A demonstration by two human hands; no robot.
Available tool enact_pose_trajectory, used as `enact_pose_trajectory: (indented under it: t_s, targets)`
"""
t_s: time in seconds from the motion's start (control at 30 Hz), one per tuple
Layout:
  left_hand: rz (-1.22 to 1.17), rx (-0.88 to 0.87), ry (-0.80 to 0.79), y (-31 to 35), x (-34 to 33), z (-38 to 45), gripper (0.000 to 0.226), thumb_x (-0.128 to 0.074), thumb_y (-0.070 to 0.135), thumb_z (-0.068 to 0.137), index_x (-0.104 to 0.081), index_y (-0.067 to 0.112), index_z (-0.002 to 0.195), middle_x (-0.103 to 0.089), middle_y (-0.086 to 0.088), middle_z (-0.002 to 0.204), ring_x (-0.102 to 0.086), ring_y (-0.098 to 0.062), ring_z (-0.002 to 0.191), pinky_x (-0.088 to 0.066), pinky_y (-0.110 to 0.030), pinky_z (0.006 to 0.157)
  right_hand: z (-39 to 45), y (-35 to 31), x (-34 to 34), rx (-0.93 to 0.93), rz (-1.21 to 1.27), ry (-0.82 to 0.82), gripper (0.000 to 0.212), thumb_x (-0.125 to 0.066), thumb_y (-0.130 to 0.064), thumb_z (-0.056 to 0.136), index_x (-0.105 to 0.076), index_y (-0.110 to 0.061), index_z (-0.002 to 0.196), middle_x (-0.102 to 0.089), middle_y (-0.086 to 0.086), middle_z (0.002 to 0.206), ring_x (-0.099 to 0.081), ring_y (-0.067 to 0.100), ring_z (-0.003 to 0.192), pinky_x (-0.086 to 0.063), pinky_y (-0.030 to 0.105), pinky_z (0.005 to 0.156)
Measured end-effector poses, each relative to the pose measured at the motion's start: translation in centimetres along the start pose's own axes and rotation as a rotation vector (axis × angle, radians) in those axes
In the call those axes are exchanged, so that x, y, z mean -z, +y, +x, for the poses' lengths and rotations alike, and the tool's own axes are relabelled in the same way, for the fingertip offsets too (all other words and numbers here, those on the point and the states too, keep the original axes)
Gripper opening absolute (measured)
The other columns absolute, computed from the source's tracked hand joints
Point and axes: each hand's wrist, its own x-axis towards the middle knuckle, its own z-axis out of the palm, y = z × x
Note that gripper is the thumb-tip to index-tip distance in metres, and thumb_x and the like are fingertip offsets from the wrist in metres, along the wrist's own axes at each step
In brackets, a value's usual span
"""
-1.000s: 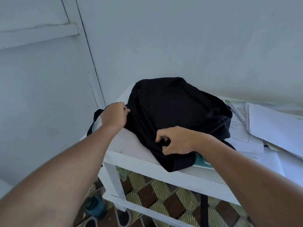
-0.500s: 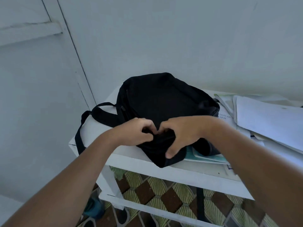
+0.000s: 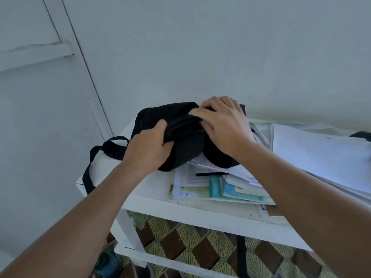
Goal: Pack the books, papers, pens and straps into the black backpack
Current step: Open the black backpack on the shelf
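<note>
The black backpack (image 3: 186,135) lies bunched on the left part of a white table (image 3: 200,214), against the wall. My left hand (image 3: 149,146) grips its near left edge. My right hand (image 3: 220,121) clutches the fabric at its top right. One black strap (image 3: 94,157) loops off the table's left edge. Books and booklets (image 3: 226,187) with teal covers lie stacked in front of the bag, partly under it. A black pen (image 3: 210,174) rests on them. Loose white papers (image 3: 321,157) are piled to the right.
The wall stands right behind the table, and a door frame (image 3: 80,67) runs down the left. A lower white rail (image 3: 180,261) and patterned floor tiles (image 3: 186,237) show below. A dark object (image 3: 361,135) peeks out at the far right edge.
Both hands moved from the bag's near corner up onto it. The bag has been pulled back and bunched up, uncovering the books and the pen beneath its front.
</note>
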Motion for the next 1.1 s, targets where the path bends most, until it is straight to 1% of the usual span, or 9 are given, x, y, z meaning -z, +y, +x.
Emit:
enact_pose_trajectory:
  t_s: [0.17,0.33,0.43,0.6,0.7,0.8,0.9,1.0,1.1]
  targets:
    - [-0.194,0.152,-0.072,6.8,-1.4,2.0,0.016,-0.052,0.029,0.096,-0.044,0.015,0.096,-0.062,-0.004,0.079,-0.061,-0.028,0.071,-0.050,-0.041,0.066,-1.9,3.7,0.4,-0.298,0.088,-0.005,0.054,-0.050,-0.005,0.093,-0.067,-0.032,0.136,-0.055,0.005,0.140,-0.048,0.033,0.127,-0.047,0.047,0.103]
    - [-0.581,0.274,-0.453,13.1,-7.1,1.1,0.048,-0.069,0.043,0.087,-0.045,0.014,0.116,-0.064,-0.005,0.116,-0.062,-0.025,0.105,-0.052,-0.043,0.095,-5.0,7.4,1.7,-0.625,0.237,-0.475,0.075,-0.042,0.013,0.082,-0.063,-0.024,0.143,-0.052,0.005,0.154,-0.045,0.026,0.144,-0.029,0.022,0.116]
    - [-1.081,0.556,-0.649,13.1,-7.7,1.5,0.080,-0.077,0.059,0.074,-0.043,0.018,0.134,-0.064,-0.001,0.125,-0.064,-0.017,0.114,-0.051,-0.041,0.104,-6.0,8.6,2.7,-0.704,0.266,-0.649,0.084,-0.038,0.012,0.084,-0.050,-0.034,0.152,-0.050,-0.001,0.156,-0.047,0.023,0.143,-0.040,0.027,0.113]
    - [-1.295,0.805,-0.206,9.4,-8.0,5.1,0.035,-0.064,0.023,0.094,-0.056,0.015,0.127,-0.069,-0.017,0.118,-0.070,-0.034,0.104,-0.058,-0.054,0.094,-3.8,6.6,3.0,-0.710,0.271,-0.421,0.072,-0.041,-0.001,0.094,-0.034,-0.025,0.160,-0.038,0.011,0.156,-0.035,0.032,0.144,-0.031,0.036,0.115]
    - [-1.385,0.897,0.022,7.2,-6.6,6.8,0.030,-0.059,0.017,0.098,-0.053,0.010,0.126,-0.066,-0.018,0.118,-0.070,-0.037,0.102,-0.059,-0.058,0.088,-2.1,4.4,2.0,-0.618,0.272,-0.251,0.049,-0.048,-0.014,0.100,-0.043,-0.022,0.148,-0.056,0.009,0.130,-0.054,0.029,0.119,-0.045,0.039,0.101]
    - [-1.283,0.991,0.248,3.3,-4.5,7.8,0.042,-0.056,0.018,0.097,-0.044,0.011,0.137,-0.058,-0.014,0.124,-0.064,-0.033,0.106,-0.057,-0.055,0.091,-0.7,2.0,0.4,-0.571,0.453,-0.387,0.042,-0.048,-0.021,0.105,-0.042,-0.022,0.146,-0.069,-0.001,0.098,-0.065,0.015,0.087,-0.056,0.038,0.080]
    - [-1.058,1.070,0.451,-1.9,-2.4,8.3,0.050,-0.051,0.016,0.100,-0.034,0.011,0.147,-0.050,-0.011,0.142,-0.056,-0.027,0.118,-0.050,-0.048,0.105,0.0,0.2,-2.0,-0.576,0.519,-0.473,0.048,-0.052,-0.023,0.105,-0.040,-0.024,0.151,-0.070,-0.007,0.099,-0.066,0.009,0.087,-0.055,0.031,0.077]
    - [-0.921,1.228,0.438,-6.4,-1.1,8.0,0.073,-0.057,0.017,0.098,-0.016,0.013,0.159,-0.038,-0.008,0.155,-0.046,-0.029,0.133,-0.042,-0.047,0.112,0.0,-1.1,-4.4,-0.558,0.505,-0.597,0.057,-0.056,-0.030,0.104,-0.034,-0.026,0.157,-0.067,-0.002,0.126,-0.065,0.015,0.108,-0.054,0.030,0.091]
    - [-0.492,1.264,0.248,-8.1,-0.3,7.4,0.109,-0.085,0.039,0.074,-0.017,0.010,0.155,-0.029,-0.014,0.153,-0.036,-0.034,0.137,-0.044,-0.042,0.105,0.3,-1.4,-5.4,-0.555,0.464,-0.660,0.061,-0.057,-0.033,0.104,-0.031,-0.027,0.159,-0.061,0.004,0.141,-0.061,0.020,0.123,-0.051,0.033,0.100]
